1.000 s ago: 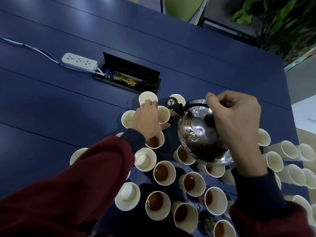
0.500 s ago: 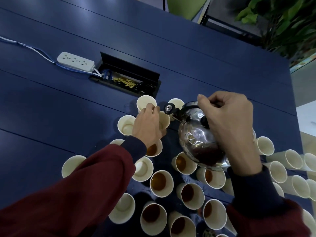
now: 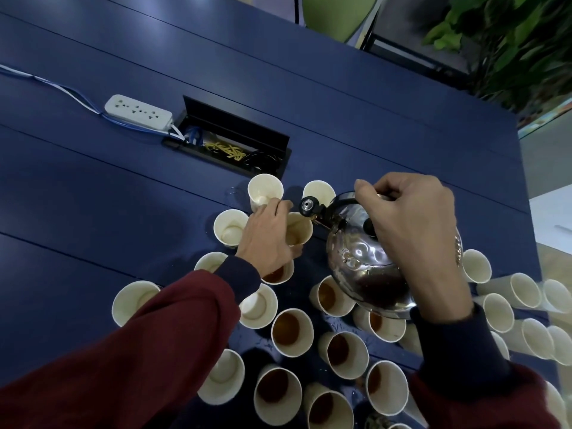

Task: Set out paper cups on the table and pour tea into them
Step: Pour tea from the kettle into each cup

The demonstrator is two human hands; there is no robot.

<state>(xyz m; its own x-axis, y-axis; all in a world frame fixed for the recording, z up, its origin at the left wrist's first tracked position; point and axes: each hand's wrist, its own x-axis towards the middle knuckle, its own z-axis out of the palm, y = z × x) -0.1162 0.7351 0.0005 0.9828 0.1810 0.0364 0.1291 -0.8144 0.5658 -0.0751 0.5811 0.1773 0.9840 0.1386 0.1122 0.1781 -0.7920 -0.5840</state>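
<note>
Several paper cups stand clustered on the dark blue table (image 3: 93, 212). My left hand (image 3: 266, 239) grips one paper cup (image 3: 298, 230), tilted slightly toward the kettle. My right hand (image 3: 408, 224) holds the black handle of a shiny steel kettle (image 3: 365, 261), tipped so its spout (image 3: 309, 207) sits over that cup's rim. Dark tea shows inside the kettle. Cups nearer me, such as one filled cup (image 3: 289, 331), hold brown tea. Others, like the far empty cup (image 3: 264, 190), hold none.
A white power strip (image 3: 137, 111) and an open cable box (image 3: 229, 144) lie on the table beyond the cups. More empty cups (image 3: 523, 292) lie on their sides at the right edge. A green chair (image 3: 337, 13) and a plant (image 3: 510, 41) stand behind the table.
The kettle has tipped further toward the cup held in my left hand, with the spout now at its rim. Both hands stay where they were.
</note>
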